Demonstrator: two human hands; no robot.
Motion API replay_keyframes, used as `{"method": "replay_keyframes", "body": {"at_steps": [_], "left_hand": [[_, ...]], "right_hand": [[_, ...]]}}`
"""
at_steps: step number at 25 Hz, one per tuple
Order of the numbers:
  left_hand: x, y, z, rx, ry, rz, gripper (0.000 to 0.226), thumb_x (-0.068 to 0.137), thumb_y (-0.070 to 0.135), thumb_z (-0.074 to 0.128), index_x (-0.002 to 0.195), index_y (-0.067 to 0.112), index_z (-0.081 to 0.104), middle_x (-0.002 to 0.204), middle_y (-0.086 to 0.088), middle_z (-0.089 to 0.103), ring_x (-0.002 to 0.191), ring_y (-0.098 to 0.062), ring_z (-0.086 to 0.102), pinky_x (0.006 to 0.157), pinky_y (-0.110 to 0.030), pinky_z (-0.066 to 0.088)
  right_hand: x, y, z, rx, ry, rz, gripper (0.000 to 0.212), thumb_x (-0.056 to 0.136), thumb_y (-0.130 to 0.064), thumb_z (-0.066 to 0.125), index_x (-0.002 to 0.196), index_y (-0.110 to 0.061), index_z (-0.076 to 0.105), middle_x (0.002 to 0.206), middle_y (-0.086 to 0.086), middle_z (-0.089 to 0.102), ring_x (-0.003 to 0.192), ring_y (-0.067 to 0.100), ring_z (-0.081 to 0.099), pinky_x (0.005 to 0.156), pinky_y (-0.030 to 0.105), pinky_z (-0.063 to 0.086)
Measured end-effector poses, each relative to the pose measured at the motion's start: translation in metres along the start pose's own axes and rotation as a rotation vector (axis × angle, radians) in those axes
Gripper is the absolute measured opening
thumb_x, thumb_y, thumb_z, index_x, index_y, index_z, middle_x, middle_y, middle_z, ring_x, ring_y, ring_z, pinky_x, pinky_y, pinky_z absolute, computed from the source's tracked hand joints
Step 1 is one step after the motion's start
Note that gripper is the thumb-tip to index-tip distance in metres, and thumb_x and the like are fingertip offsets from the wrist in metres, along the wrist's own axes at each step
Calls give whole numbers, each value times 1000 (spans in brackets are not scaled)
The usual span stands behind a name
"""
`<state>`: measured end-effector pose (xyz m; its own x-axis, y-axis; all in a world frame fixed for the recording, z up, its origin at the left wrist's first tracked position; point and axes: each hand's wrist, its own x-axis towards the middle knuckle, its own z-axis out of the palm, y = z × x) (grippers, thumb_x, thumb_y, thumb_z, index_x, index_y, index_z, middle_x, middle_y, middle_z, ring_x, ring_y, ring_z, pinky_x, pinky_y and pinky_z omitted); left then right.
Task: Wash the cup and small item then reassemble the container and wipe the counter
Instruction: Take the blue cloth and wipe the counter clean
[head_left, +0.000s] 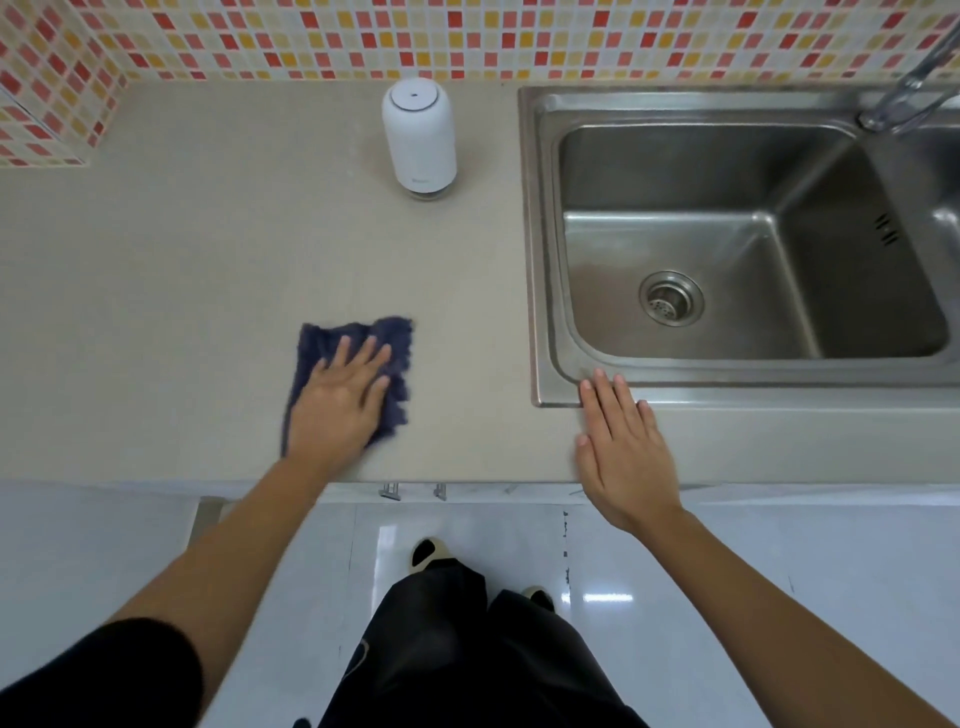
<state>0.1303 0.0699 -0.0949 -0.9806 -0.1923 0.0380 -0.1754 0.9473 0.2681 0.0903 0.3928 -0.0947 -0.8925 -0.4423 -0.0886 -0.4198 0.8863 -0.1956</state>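
While wiping near the front edge of the table (182, 260), keep the left hand (337, 400) flat, fingers (363, 358) straight, pressing the dark cloth (395, 338). Leave the right hand (626, 447), fingers open and holding nothing, at the corner of the sink (540, 260). Overlap the strokes; go around the white container (420, 135), standing closed near the wall.

We have open counter (182, 291) from nine to eleven o'clock of the cloth (395, 338). The white container (420, 135) stands near twelve, and the sink (537, 249) rim blocks three.
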Motion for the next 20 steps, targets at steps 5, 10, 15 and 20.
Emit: {"method": "replay_keyframes", "body": {"at_steps": [5,10,15,20], "left_hand": [[-39,61,12,21,-92,454,48,100,36,22,130,16,54,138,0,50,132,-23,40,111,-32,22],[-15,43,5,-28,-88,212,48,99,39,22,133,20,50,139,0,51,134,-16,36,109,-34,28],[121,78,15,5,-77,5,46,100,32,27,143,19,34,152,-1,32,143,-22,22,114,-40,20],[189,99,23,46,-113,116,44,101,28,28,143,19,34,154,-1,29,144,-23,18,115,-40,18]], "right_hand": [[26,-15,-11,62,15,22,65,87,-36,9,147,-13,17,156,2,13,143,16,1,115,38,-1],[74,-30,-10,103,25,68,70,83,-39,1,147,-12,11,157,3,11,144,17,1,113,36,-4],[77,-32,-2,44,52,51,65,87,-36,5,147,-11,15,155,2,19,143,16,8,113,36,0],[79,-32,-3,60,51,49,64,88,-36,6,147,-12,15,155,2,19,143,14,9,113,33,2]]}}
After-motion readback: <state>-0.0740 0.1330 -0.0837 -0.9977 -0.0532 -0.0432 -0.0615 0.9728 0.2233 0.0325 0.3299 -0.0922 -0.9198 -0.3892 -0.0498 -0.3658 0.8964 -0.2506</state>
